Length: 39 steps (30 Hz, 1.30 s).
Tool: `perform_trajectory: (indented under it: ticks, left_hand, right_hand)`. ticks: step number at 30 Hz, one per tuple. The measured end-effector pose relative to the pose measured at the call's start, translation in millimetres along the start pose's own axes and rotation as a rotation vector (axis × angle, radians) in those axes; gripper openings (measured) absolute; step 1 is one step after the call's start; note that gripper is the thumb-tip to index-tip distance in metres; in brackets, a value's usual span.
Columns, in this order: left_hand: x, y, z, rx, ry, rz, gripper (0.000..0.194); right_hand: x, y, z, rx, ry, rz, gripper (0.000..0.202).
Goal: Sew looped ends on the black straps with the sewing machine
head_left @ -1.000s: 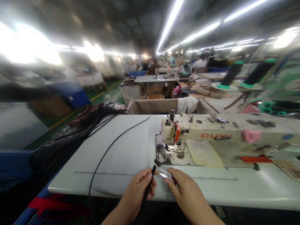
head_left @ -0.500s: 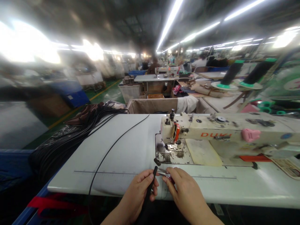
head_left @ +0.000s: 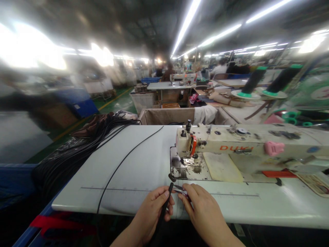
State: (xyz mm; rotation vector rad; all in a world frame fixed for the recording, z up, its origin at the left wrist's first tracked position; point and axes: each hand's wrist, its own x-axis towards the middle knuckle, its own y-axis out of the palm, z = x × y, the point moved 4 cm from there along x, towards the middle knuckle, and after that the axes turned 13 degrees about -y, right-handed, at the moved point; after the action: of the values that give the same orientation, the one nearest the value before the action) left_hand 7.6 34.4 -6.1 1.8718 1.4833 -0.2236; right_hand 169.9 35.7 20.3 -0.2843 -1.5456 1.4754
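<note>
Dim overhead: ceiling (head_left: 123, 20) dark grey, long tube lights (head_left: 187, 25) cutting through upper centre and right. Upper left blown out, white glare (head_left: 28, 48), no detail I can make out. Tabletop (head_left: 136, 154) bright, sheen (head_left: 300, 216) lower right, soft shadow (head_left: 118, 206) lower left; near-black under its edge. Left hand (head_left: 157, 207) and right hand (head_left: 203, 207) fairly clear, lower centre. Far background soft. Left and right margins smeared, stretched. Small pixelated patch (head_left: 221, 61) upper right.

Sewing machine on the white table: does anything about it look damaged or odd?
Yes: the flat metal plate under the long cream sewing machine has dark, blotchy patches, uneven against its paler surface. Whether stain or wear, I cannot tell.
</note>
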Motion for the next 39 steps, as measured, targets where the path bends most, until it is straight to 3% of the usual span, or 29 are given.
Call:
perform_trajectory:
  ticks: [11,13,17,19,21,30,35,39]
  left_hand:
    - [2.0,-2.2,6.6,0.013,-0.052,-0.025,0.052]
    - [2.8,-2.0,7.5,0.017,-0.056,-0.012,0.051]
    - [3.0,-2.0,10.1,0.025,-0.089,-0.012,0.053]
    - [2.1,-1.9,10.3,0.021,-0.086,-0.021,0.054]
    - [1.0,-1.5,9.5,0.015,-0.069,-0.029,0.055]
    - [1.4,-0.8,9.1,0.006,-0.067,-0.037,0.058]
    - [-0.9,4.0,9.2,0.041,-0.097,-0.02,0.058]
    - [-3.4,7.0,9.0,0.082,-0.132,-0.018,0.059]
  right_hand:
    - [-5.6,6.8,2.3,0.01,0.041,-0.048,0.02]
    - [-5.6,11.0,0.2,0.214,0.127,-0.041,0.023]
    - [-5.6,26.1,-7.1,0.845,0.38,0.021,0.038]
    - [-6.2,27.9,-10.6,0.958,0.453,0.001,0.041]
    - [-7.1,25.2,-13.3,0.904,0.466,-0.022,0.038]
    - [-10.4,17.2,-15.1,0.519,0.327,-0.107,0.019]
    - [-4.3,-1.4,-3.5,0.186,-0.105,-0.223,0.036]
    - [-3.0,-11.1,6.7,-0.035,-0.31,-0.26,0.027]
